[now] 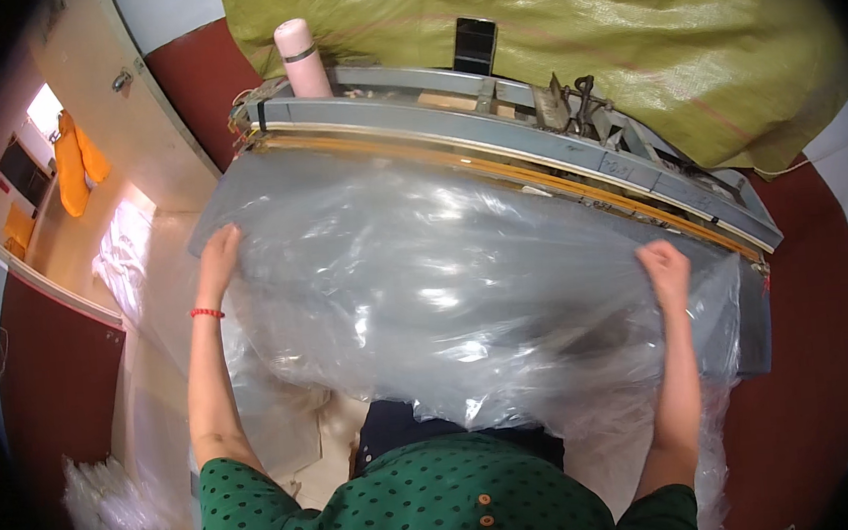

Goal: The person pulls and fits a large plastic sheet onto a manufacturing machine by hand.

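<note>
A wide sheet of clear plastic film lies spread over a grey work surface and drapes down over its near edge toward my body. My left hand is closed on the film near the left end of the surface. Toward the right end, my right hand is curled closed, gripping the film too. Between the hands the film is wrinkled and shiny. Along the far side of the surface runs a long grey metal bar machine with an orange-yellow strip, resembling a heat sealer.
Behind the bar stand a pink bottle, a propped phone and dark metal tools. A green-yellow woven sheet hangs beyond. Bundled plastic sits at lower left. A door stands open at left.
</note>
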The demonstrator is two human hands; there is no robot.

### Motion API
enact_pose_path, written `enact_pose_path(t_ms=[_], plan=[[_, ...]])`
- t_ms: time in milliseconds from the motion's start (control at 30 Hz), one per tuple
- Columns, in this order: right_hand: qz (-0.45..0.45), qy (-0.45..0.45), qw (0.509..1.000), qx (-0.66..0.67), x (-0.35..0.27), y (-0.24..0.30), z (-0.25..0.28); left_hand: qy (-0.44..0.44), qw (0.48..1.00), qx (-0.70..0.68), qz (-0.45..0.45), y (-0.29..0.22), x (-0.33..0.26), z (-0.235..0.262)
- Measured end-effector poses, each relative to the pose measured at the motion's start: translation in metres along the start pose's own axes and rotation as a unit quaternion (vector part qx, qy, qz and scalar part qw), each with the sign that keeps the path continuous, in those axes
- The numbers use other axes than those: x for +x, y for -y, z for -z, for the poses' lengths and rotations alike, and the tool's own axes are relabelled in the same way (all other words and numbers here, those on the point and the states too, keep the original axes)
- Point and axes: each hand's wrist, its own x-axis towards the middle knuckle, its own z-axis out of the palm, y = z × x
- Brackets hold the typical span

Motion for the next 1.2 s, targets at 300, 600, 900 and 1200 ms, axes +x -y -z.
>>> enact_pose_path(t_ms=[300,600,900,1200], plan=[[-0.011,-0.198,0.944,-0.264,-0.071,-0.123,0.187,-0.003,0.961,-0.226,-0.161,-0.064,-0.140,-0.053],[0.008,-0.215,0.936,-0.280,-0.074,-0.138,0.189,0.183,0.971,-0.151,0.006,-0.044,-0.158,-0.071],[0.005,-0.208,0.937,-0.281,-0.075,-0.134,0.184,0.244,0.757,-0.568,0.209,-0.091,-0.189,-0.075],[0.008,-0.214,0.936,-0.279,-0.072,-0.143,0.190,0.041,0.924,-0.379,-0.035,-0.113,-0.031,-0.048]])
